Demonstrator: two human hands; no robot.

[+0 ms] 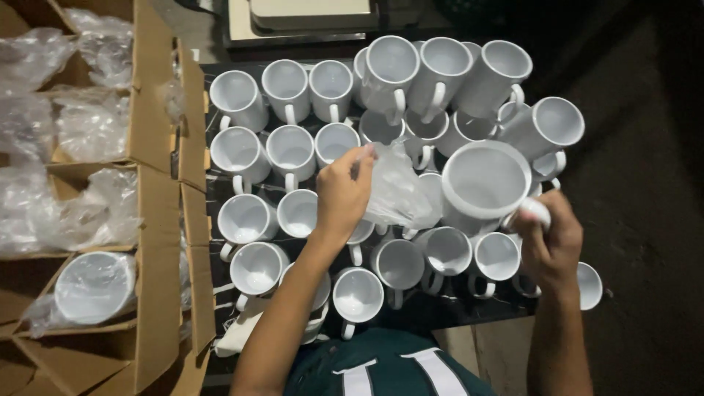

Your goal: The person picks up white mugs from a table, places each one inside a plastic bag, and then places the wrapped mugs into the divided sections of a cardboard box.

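Observation:
My right hand (548,242) grips a white mug (484,183) by its handle, holding it tilted above the other mugs. My left hand (343,192) pinches a clear plastic bag (400,192) that trails off the mug's base. Below both hands, several white mugs (290,150) stand upright in rows on a dark table (440,312). More mugs (440,70) are stacked in a second layer at the back right.
Open cardboard boxes (158,220) with dividers stand to the left, holding crumpled plastic bags (88,125) and one bagged mug (95,286). A light-coloured tray or board (308,18) lies beyond the table. Dark floor (645,220) is at the right.

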